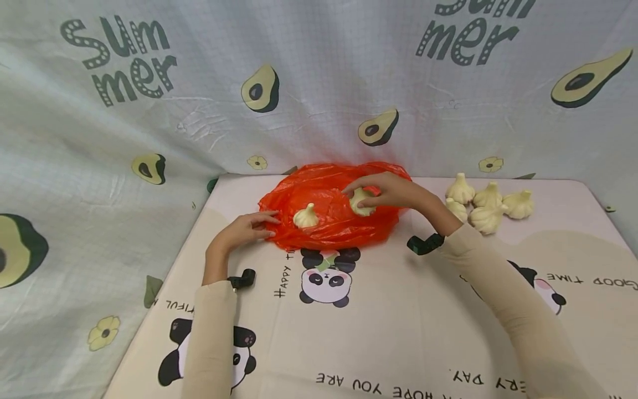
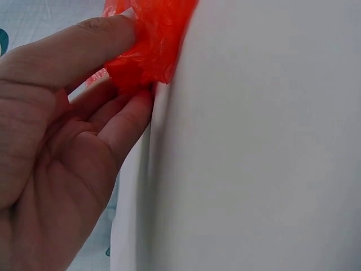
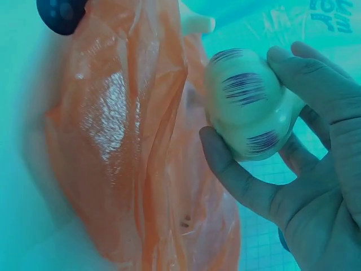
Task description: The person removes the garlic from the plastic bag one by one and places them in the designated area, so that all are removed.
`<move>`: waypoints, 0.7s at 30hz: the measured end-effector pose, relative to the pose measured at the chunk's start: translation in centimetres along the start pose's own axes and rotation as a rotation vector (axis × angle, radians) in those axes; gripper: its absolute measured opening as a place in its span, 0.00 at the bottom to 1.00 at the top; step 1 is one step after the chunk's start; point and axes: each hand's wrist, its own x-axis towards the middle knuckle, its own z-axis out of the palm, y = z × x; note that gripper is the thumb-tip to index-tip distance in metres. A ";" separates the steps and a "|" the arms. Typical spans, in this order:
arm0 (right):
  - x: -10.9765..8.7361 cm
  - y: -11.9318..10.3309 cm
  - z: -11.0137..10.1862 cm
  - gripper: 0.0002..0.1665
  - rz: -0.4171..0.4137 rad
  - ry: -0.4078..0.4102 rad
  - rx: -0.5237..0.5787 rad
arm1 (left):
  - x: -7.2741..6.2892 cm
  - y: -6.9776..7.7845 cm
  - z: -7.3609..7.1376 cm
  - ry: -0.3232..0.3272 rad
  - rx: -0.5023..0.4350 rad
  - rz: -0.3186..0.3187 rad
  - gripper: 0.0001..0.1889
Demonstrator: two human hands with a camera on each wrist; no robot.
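Note:
A red plastic bag [image 1: 329, 235] lies spread at the back of the table, with one garlic bulb [image 1: 305, 216] on it at the left. My left hand [image 1: 244, 228] is at the bag's left edge; in the left wrist view its thumb [image 2: 84, 45] and fingers pinch the red plastic. Over the bag's right part, my right hand [image 1: 391, 194] holds another garlic bulb [image 1: 360, 203] between thumb and fingers. The right wrist view shows that bulb [image 3: 248, 101] close up, pale with dark purple streaks, beside the bag's wall [image 3: 113, 130].
Several garlic bulbs [image 1: 485, 219] sit grouped at the back right of the table, beyond the right forearm. The table [image 1: 379, 332] has a cream cover printed with pandas and lettering. A curtain [image 1: 319, 66] with avocados hangs right behind the bag.

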 end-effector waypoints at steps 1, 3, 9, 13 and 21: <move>-0.3 0.0 0.1 0.24 -0.003 -0.001 0.001 | 0.0 0.0 0.1 -0.001 -0.001 -0.003 0.16; -0.9 -0.1 0.1 0.24 -0.008 -0.002 0.005 | 0.0 -0.1 0.1 -0.001 0.003 -0.004 0.17; -2.4 -0.5 0.3 0.22 -0.020 0.022 0.025 | -0.2 0.2 0.2 0.003 0.011 -0.009 0.16; -3.3 -0.9 0.5 0.22 -0.004 0.030 0.045 | -0.2 0.2 0.1 0.000 0.007 -0.007 0.16; -4.8 -0.9 0.5 0.23 0.000 0.067 0.017 | -0.1 0.2 0.1 -0.001 0.005 0.004 0.16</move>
